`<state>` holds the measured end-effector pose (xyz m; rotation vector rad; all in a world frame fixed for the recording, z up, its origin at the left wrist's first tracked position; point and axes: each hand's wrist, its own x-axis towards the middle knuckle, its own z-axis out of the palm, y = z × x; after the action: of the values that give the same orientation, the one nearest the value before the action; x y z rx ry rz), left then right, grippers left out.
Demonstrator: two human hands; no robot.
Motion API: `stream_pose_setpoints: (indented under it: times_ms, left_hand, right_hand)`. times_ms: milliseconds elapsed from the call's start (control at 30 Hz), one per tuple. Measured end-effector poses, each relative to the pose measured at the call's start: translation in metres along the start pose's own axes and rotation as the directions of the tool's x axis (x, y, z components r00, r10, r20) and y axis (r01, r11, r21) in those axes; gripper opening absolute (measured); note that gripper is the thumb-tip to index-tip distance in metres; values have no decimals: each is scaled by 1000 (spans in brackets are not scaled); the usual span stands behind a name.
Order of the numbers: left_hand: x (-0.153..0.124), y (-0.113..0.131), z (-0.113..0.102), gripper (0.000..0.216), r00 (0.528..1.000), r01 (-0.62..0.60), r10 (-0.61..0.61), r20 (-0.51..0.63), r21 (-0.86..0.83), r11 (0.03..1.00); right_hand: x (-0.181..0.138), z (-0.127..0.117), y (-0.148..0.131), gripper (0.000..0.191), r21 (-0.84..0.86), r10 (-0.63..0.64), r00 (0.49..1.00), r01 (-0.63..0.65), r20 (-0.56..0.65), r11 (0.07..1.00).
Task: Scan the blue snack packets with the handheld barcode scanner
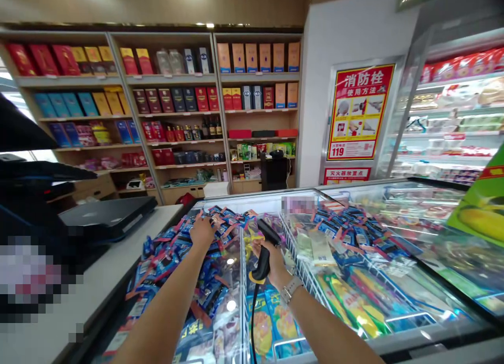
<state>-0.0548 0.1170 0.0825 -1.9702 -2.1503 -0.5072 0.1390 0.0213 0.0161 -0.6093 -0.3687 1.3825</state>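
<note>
My left hand (202, 230) reaches into a heap of small blue packets (173, 251) with orange-pink strips, piled on the freezer's glass top. Its fingers are curled over a blue packet at the far end of the heap; the fingertips are partly hidden among the packets. In my right hand (274, 259) is a black handheld barcode scanner (262, 263), its fingers wrapped round the handle. A black cord (254, 311) hangs from the scanner's lower end. The scanner head points up and away to the left.
Inside the chest freezer, a white wire divider (301, 264) separates bagged frozen goods. More blue packets (350, 225) lie to the right. A counter (114, 280) with a black checkout machine (106, 217) stands on the left. Boxed goods fill wall shelves (173, 114) behind.
</note>
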Motion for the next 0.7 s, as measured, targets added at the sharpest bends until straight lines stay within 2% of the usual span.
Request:
stream_pose_setpoints:
  times_ms: [100,200,267,300,333,367,400,433,467,500,533,600,700]
  left_hand:
    - [-3,-10,-1,35,993,-100,96,67,54,993]
    - [-1,-9,-6,31,992,-113,110,57,46,993]
    - [-2,2,-8,32,993,-116,113,-29,-99,988]
    - [-5,10,-8,32,991,-125,112,-70,-234,964]
    - [-9,22,-6,32,992,-122,96,-82,-405,906]
    - [-15,35,-2,31,993,-117,89,-77,-587,801]
    - [-23,49,4,32,997,-22,66,27,-763,646]
    - [-33,64,11,36,987,119,45,154,-891,437]
    - [-45,78,20,39,961,250,63,269,-943,221]
    - [-57,91,28,42,927,354,116,358,-934,51]
    - [-68,101,36,44,885,445,177,430,-894,-53]
    - [-87,114,48,47,837,528,254,485,-837,-142]
    - [-101,117,53,43,832,512,347,433,-839,-182]
  right_hand:
    - [-5,-3,5,19,2,39,999,-39,28,999]
    - [-6,-5,1,20,8,56,998,-56,39,998]
    - [-7,-7,-6,21,10,57,998,-57,28,998]
    - [-7,-8,-10,21,9,49,999,-49,23,999]
    - [-7,-9,-15,21,8,35,999,-35,22,999]
    - [-7,-10,-20,22,7,18,1000,-18,24,1000]
    - [-7,-12,-26,22,8,0,1000,0,31,1000]
    - [-6,-14,-32,23,9,-20,999,20,40,1000]
    - [-5,-16,-38,23,11,-37,998,37,49,999]
    - [-4,-19,-43,25,8,-49,997,49,59,999]
    - [-3,-22,-48,26,1,-56,997,56,61,998]
    - [1,-28,-55,28,-39,-39,998,41,46,998]
    - [7,-35,-56,29,-108,1,1000,0,16,994]
